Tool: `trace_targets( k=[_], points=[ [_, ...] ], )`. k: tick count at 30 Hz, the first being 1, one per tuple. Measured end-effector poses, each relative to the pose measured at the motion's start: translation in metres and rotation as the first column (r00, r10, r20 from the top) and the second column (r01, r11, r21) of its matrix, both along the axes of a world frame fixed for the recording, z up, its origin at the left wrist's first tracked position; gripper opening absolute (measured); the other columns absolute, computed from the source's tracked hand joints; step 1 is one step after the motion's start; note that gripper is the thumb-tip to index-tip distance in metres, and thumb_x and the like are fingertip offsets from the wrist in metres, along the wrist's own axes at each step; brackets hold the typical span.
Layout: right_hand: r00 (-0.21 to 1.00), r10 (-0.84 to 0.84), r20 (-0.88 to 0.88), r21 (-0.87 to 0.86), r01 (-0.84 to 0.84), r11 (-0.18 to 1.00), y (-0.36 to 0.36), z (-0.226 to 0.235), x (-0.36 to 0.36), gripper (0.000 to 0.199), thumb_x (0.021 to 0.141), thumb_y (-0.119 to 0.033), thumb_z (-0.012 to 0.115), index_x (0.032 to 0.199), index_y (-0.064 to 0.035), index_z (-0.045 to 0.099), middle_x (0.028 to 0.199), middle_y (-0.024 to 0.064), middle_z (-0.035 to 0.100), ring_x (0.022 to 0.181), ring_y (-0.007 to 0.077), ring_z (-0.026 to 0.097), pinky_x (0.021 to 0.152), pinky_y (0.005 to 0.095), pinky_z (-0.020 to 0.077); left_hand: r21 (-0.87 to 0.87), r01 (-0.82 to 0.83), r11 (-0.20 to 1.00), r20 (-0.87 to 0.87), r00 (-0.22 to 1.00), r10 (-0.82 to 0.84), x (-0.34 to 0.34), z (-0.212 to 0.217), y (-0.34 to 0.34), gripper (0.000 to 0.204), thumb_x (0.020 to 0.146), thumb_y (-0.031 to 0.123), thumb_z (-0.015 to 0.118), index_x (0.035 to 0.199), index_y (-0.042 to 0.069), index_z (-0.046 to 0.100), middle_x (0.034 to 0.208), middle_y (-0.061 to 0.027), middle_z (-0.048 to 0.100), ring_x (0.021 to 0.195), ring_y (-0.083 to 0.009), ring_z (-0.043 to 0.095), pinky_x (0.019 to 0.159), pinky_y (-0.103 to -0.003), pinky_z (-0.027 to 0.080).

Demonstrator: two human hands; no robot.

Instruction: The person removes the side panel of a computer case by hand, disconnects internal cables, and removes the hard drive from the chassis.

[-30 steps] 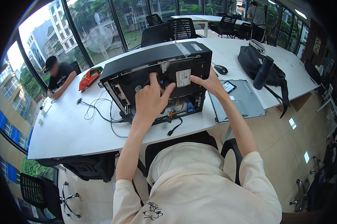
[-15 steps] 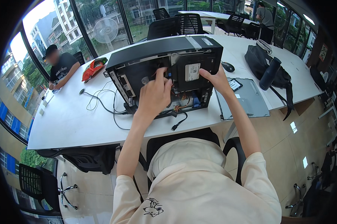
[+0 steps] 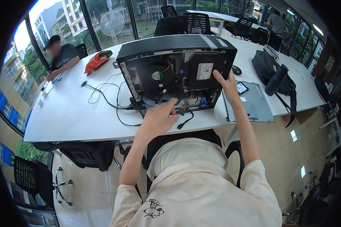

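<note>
A black desktop computer case stands on the table with its open side facing me, showing a fan, loose wires and a labelled hard drive. My right hand grips the case's right edge, thumb on the front beside the drive and the other fingers hidden behind. Before the lower opening, my left hand has its index finger stretched toward the inside, thumb apart, with no held thing visible. A short black cable with a plug hangs from the case bottom, close to the left fingers.
Right of the case lie a grey metal panel with a small drive, a mouse, a backpack and a dark bottle. Black cables and a red bag lie left. A person sits at the table's far left.
My left hand has drawn out from the case's upper interior and moved down to its lower opening. My right hand keeps its grip on the edge. The view has shifted slightly.
</note>
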State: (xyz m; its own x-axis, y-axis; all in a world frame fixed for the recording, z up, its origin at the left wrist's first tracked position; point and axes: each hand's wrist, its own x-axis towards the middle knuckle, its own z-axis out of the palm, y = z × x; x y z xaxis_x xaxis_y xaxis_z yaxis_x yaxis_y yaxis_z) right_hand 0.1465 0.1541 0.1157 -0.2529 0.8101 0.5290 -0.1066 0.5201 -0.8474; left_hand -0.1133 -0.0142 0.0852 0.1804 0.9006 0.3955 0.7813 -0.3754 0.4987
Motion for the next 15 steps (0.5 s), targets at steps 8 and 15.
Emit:
trace_targets(
  k=[8, 15],
  points=[
    [0.951, -0.117, -0.285, 0.538, 0.260, 0.802, -0.122, 0.047, 0.008, 0.074, 0.100, -0.032, 0.063, 0.160, -0.0035, 0.030, 0.163, 0.0251, 0.035, 0.151, 0.0375, 0.037, 0.120, 0.0528, 0.0349, -0.047, 0.033, 0.998, 0.011, 0.999, -0.032, 0.008, -0.015, 0.015, 0.053, 0.091, 0.018, 0.073, 0.135, 0.003, 0.048, 0.102, -0.0136, 0.070, 0.088, -0.0308, 0.071, 0.075, -0.041, 0.055],
    [0.873, 0.452, -0.185, 0.953, 0.271, -0.134, -0.257, 0.145, 0.003, 0.093, 0.101, -0.050, 0.056, 0.166, -0.0025, 0.012, 0.176, 0.0110, 0.005, 0.162, 0.0180, 0.005, 0.133, 0.0409, 0.0078, -0.084, 0.039, 0.996, 0.013, 0.999, -0.038, 0.004, -0.023, 0.012, 0.054, 0.095, 0.023, 0.071, 0.137, 0.002, 0.046, 0.109, -0.0172, 0.068, 0.089, -0.0299, 0.071, 0.079, -0.041, 0.055]
  ],
)
